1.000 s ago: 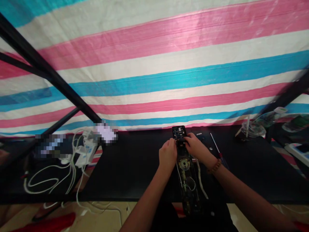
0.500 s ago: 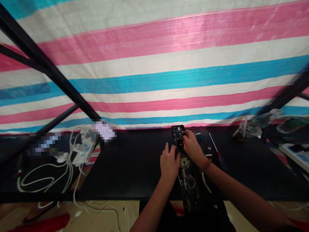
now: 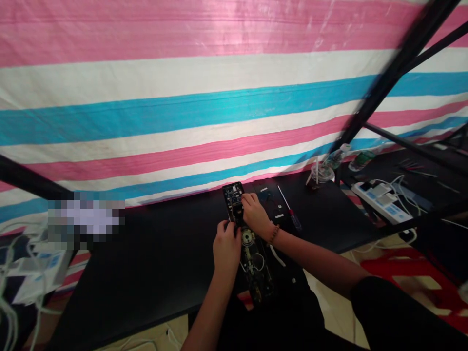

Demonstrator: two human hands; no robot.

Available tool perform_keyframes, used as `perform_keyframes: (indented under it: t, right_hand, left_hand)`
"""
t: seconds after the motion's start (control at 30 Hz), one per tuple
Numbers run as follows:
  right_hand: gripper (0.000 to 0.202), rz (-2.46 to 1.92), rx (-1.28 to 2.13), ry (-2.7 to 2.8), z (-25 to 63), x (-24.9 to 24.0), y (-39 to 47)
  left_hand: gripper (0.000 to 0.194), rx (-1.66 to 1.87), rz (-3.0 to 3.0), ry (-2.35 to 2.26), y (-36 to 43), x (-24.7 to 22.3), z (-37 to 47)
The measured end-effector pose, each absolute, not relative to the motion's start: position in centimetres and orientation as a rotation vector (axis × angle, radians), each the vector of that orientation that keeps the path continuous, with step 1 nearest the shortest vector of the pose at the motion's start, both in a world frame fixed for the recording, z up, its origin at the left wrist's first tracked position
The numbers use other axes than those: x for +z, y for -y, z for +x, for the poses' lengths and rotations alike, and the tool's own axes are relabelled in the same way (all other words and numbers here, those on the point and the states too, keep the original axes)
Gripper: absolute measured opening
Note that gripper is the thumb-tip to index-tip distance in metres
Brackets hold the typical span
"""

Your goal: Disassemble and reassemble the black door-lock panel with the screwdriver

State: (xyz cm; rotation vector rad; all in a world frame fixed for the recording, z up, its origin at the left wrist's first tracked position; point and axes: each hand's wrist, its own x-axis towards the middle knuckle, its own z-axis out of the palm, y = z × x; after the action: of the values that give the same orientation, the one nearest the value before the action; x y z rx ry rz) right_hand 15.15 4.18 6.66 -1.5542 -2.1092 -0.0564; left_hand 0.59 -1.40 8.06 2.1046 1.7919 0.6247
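A long black device lies opened on the dark table, its inner parts showing, with a round metal piece and a thin white wire. At its far end is a section with a circuit board. My right hand has its fingers pressed together at the right edge of that board section. My left hand is closed at the device's left side, just below the board; what its fingertips grip is too small to tell. A beaded bracelet circles my right wrist.
Right of the device lie a screwdriver, small loose parts and a white strip. Clear plastic bottles stand at the back right. Power strips with white cables are on both sides. The black table ends at a near edge.
The view has swung to the right, so the table and hands appear further left. My left hand's raised finger has curled in. My right hand remains at the board.
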Motion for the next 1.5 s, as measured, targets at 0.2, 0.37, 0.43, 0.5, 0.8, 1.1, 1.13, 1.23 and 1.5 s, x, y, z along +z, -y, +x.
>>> perform_keyframes:
  t: [0.2,0.37,0.43,0.5,0.8,1.1,1.13,1.23,1.5]
  right_hand:
    - [0.024,-1.583,-0.061,2.116,15.1,6.7,-4.2]
    - [0.022,-1.619,-0.054,2.190,15.5,7.7,-4.3]
    - [0.023,-1.614,-0.033,2.209,15.7,8.2,-4.3]
    - [0.024,-1.611,-0.014,2.224,16.0,8.5,-4.3]
    - [0.022,-1.511,-0.046,2.094,16.0,6.2,-4.0]
    - [0.025,-1.460,-0.021,2.052,16.1,5.7,-4.1]
    - [0.025,-1.456,-0.020,2.047,16.2,5.8,-4.2]
    - [0.026,-1.463,-0.004,2.016,16.3,6.4,-4.5]
    - [0.028,-1.637,0.068,1.653,19.5,5.8,-7.2]
  left_hand:
    - [0.019,0.369,2.154,-1.799,1.2,9.0,1.1]
    - [0.023,0.163,2.208,-1.870,0.6,9.7,1.7]
    - [0.024,0.172,2.200,-1.901,0.7,9.6,1.9]
    - [0.023,0.197,2.192,-1.914,0.9,9.4,1.9]
    - [0.025,0.453,2.188,-1.869,1.5,8.2,1.8]
    - [0.013,1.042,1.731,-1.599,-0.8,8.2,0.7]
    - [0.013,1.121,1.621,-1.556,-1.2,8.0,0.4]
    - [0.032,1.289,1.348,-1.434,-1.6,6.7,0.0]
    - [0.045,1.213,1.335,-1.390,3.3,4.6,1.6]
